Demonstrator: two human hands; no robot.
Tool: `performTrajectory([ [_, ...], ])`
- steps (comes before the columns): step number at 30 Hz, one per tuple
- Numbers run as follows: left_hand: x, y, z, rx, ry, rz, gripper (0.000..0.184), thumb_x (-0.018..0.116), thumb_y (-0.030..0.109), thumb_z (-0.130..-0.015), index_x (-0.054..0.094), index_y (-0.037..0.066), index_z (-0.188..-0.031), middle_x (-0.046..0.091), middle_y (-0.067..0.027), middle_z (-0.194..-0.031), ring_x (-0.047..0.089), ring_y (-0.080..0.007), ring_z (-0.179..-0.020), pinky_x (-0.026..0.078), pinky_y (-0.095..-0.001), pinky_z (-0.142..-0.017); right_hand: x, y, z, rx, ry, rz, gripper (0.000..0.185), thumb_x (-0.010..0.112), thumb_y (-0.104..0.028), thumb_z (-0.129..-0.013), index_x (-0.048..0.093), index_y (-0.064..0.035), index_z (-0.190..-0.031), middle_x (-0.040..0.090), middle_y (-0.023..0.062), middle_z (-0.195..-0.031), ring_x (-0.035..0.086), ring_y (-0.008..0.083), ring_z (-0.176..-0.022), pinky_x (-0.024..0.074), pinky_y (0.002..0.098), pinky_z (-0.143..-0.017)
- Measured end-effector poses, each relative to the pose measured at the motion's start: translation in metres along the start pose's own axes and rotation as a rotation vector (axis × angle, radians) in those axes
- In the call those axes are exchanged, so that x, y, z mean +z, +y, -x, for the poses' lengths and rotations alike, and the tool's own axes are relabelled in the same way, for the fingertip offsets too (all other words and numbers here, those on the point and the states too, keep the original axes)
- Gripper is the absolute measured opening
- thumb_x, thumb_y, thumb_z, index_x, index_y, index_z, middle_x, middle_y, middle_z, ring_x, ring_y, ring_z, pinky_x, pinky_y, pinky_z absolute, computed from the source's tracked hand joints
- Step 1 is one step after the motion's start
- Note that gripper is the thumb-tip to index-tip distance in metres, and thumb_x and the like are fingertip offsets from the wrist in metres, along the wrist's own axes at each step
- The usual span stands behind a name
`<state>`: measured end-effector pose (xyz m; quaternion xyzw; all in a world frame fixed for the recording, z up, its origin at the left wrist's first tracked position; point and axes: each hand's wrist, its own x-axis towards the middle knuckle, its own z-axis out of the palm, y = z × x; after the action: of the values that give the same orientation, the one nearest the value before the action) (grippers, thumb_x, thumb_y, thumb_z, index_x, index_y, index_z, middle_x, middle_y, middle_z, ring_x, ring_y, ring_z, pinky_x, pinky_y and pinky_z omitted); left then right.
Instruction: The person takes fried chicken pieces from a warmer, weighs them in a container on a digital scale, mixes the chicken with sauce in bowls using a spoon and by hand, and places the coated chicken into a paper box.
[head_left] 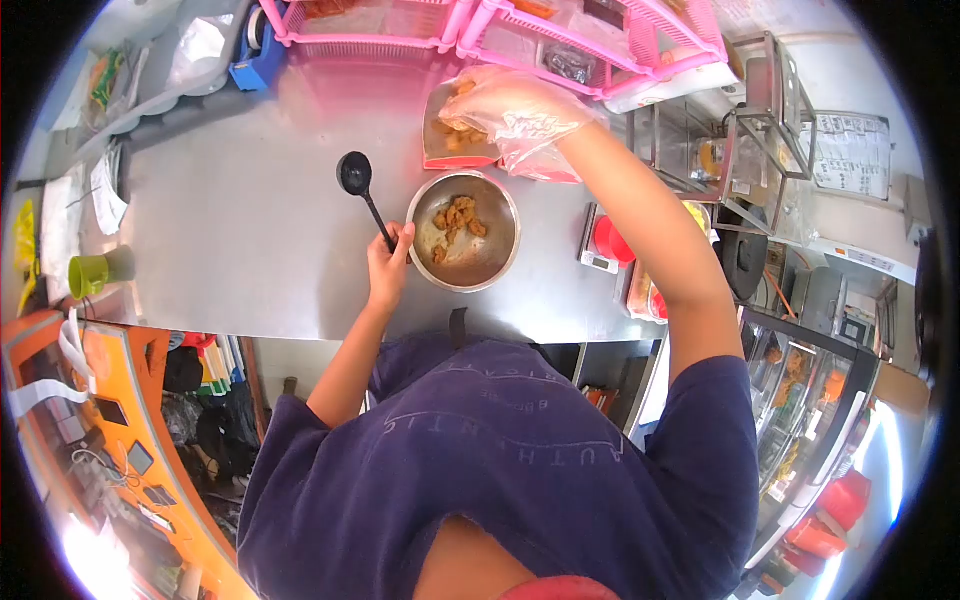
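My left hand (386, 268) is closed around the handle of a black ladle (354, 174), its round head pointing away from me. The thumb of that hand lies against the rim of a steel bowl (511, 262). Several browned fried chicken pieces (460, 215) sit in the bowl. Just beyond it, a red-edged paper box (455, 162) holds more fried pieces. My right hand (505, 108), in a loose clear plastic glove, reaches over this box with its fingers curled downward. What the fingertips hold is hidden.
Pink plastic baskets (590, 75) line the back of the steel table (240, 230). To the right are a small scale (600, 262) with a red item and a metal rack (730, 150). A green cup (88, 275) is at the left edge, near a blue tape dispenser (258, 62).
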<state>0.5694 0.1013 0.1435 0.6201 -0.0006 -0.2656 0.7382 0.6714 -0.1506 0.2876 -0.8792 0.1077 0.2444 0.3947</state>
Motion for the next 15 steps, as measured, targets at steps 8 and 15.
performTrajectory([
  [8, 0.001, 0.004, -0.002, -0.012, -0.002, -0.012, 0.034, 0.059, 0.029, -0.092, 0.045, 0.012, -0.066, 0.038, 0.0086, -0.061, 0.034, -0.0021, -0.054, 0.027, -0.02, -0.049, 0.016, -0.013, 0.036, -0.185, 0.394, -0.081, 0.031, 0.057, -0.012, -0.079, 0.064, 0.0018, -0.106, 0.068, 0.0105, -0.092, 0.063, 0.0225, -0.086, 0.0476, 0.0327, -0.079],
  [15, 0.0, 0.002, -0.004, -0.028, 0.017, -0.046, 0.035, 0.06, 0.028, -0.092, 0.044, 0.011, -0.066, 0.036, 0.0087, -0.06, 0.031, -0.0021, -0.055, 0.025, -0.0204, -0.049, 0.023, -0.01, 0.107, -0.099, 0.178, -0.29, 0.031, 0.06, -0.021, -0.087, 0.061, 0.0003, -0.11, 0.067, 0.0129, -0.097, 0.063, 0.0207, -0.091, 0.0495, 0.033, -0.079],
])
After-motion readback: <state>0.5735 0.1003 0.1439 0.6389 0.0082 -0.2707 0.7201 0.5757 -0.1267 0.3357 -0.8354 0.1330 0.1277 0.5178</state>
